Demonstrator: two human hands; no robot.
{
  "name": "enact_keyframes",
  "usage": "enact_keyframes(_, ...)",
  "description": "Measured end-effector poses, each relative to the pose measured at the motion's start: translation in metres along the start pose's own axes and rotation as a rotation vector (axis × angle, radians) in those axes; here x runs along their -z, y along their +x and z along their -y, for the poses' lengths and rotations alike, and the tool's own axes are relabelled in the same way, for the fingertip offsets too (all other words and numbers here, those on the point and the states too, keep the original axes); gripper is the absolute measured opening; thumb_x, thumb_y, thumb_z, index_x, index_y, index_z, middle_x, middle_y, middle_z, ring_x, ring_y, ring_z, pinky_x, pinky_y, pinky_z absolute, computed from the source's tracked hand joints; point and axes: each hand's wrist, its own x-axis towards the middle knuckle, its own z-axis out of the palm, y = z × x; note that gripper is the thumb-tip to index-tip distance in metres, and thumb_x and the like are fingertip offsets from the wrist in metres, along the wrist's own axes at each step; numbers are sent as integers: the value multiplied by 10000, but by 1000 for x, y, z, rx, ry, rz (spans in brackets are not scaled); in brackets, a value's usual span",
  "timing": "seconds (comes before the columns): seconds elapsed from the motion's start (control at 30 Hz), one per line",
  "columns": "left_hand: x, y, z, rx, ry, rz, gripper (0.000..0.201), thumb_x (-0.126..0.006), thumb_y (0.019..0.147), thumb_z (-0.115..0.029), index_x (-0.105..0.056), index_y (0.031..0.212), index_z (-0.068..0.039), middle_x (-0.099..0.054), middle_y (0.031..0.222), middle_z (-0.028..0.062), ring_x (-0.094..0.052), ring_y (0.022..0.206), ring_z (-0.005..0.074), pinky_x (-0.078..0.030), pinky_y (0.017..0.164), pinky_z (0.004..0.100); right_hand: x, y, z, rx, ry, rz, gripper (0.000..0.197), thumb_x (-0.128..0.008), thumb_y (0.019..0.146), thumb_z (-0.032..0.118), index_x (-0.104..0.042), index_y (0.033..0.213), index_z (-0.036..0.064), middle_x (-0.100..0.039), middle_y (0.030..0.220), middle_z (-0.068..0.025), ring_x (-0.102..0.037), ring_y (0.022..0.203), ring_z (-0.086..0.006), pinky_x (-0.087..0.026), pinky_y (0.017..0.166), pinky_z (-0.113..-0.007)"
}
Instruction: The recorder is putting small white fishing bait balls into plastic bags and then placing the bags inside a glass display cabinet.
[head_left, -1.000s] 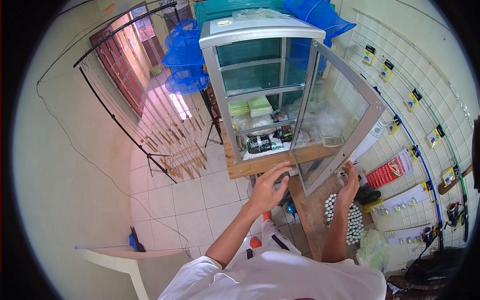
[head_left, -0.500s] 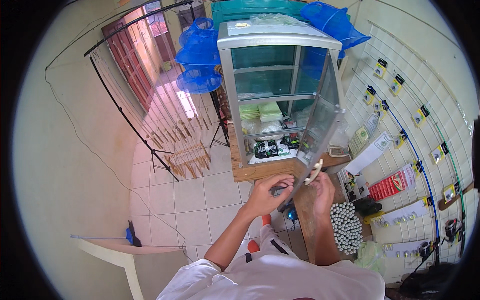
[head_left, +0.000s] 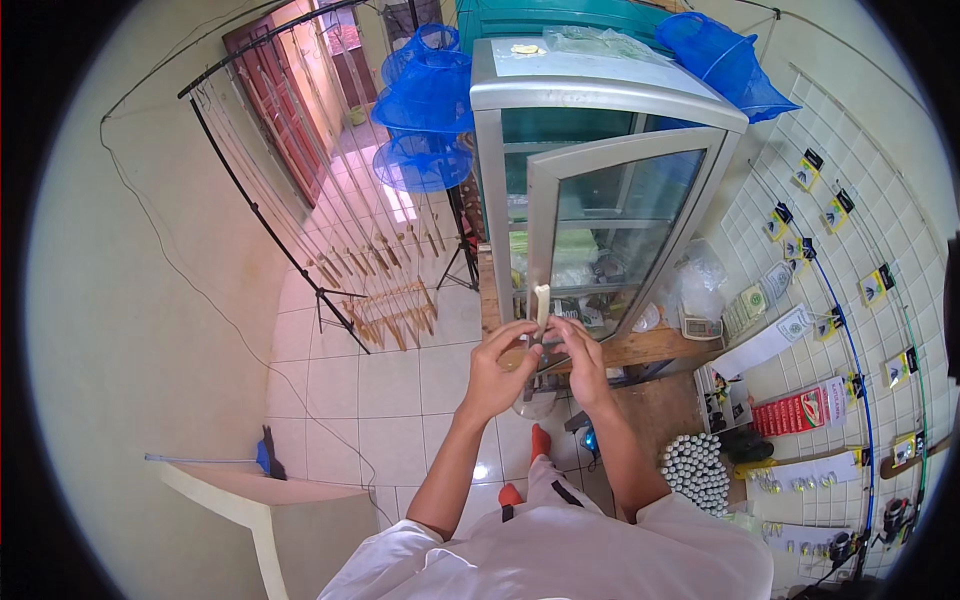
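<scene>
A glass display cabinet point(head_left: 485, 130) with a silver metal frame stands in front of me, its hinged door point(head_left: 545, 220) partly swung out. A cream curved handle point(head_left: 542, 305) sticks out from the door's free edge. My left hand point(head_left: 495, 372) is closed at that edge just below the handle, thumb and fingers bent round it. From the other side, my right hand point(head_left: 585, 365) holds the same edge with curled fingers, partly covering the handle's lower end. Behind the glass lie green packs point(head_left: 560, 243) and plastic-wrapped goods, seen dimly.
A wooden table point(head_left: 660, 347) carries the cabinet. Blue mesh nets point(head_left: 425, 110) hang at its left. A rack of rods with wooden handles point(head_left: 375, 315) stands further left. At right are a white wall grid point(head_left: 790, 235) with small packets and a cluster of white-topped items point(head_left: 695, 470).
The cabinet door has swung leftward toward the cabinet front, now covering much of the opening. Both hands moved left with it, and the right hand came closer to the left. My view shifted slightly.
</scene>
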Motion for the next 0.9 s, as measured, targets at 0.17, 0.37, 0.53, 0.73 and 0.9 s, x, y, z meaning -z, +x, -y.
enact_keyframes(0.17,8,25,17,32,-64,-55,356,-660,870,21,-620,1224,12,-596,1249,118,-592,1134,190,-495,979,315,-13,31,-8,-5,-61,51,403,-422,1033,236,-567,1328,1,-546,1279,-103,-559,1128,-170,-448,902,-284)
enact_keyframes(0.37,10,37,20,38,-100,-75,424,-651,878,26,-571,1295,23,-572,1316,134,-562,1212,214,-457,1040,339,-25,38,-3,-15,1,75,453,-415,1040,275,-493,1409,24,-497,1403,-125,-490,1275,-218,-383,1043,-328)
enact_keyframes(0.53,8,27,29,98,-161,-58,439,-637,900,18,-535,1327,31,-558,1355,151,-533,1263,230,-428,1073,350,-19,32,-4,-37,-13,94,496,-365,1054,318,-446,1442,20,-488,1441,-119,-471,1316,-216,-406,1009,-331)
enact_keyframes(0.73,13,-40,49,197,-183,-13,372,-651,900,-15,-585,1262,43,-620,1270,160,-577,1212,226,-454,1041,345,10,-19,-20,-188,30,82,478,-446,1035,330,-513,1380,5,-578,1343,-109,-541,1239,-205,-427,1001,-337)
enact_keyframes(0.9,24,-132,78,391,-140,138,292,-618,916,4,-610,1204,55,-671,1168,144,-628,1127,206,-483,998,325,39,-106,-40,-302,-131,143,409,-549,1004,275,-592,1290,-15,-676,1167,-98,-620,1069,-153,-474,928,-303)
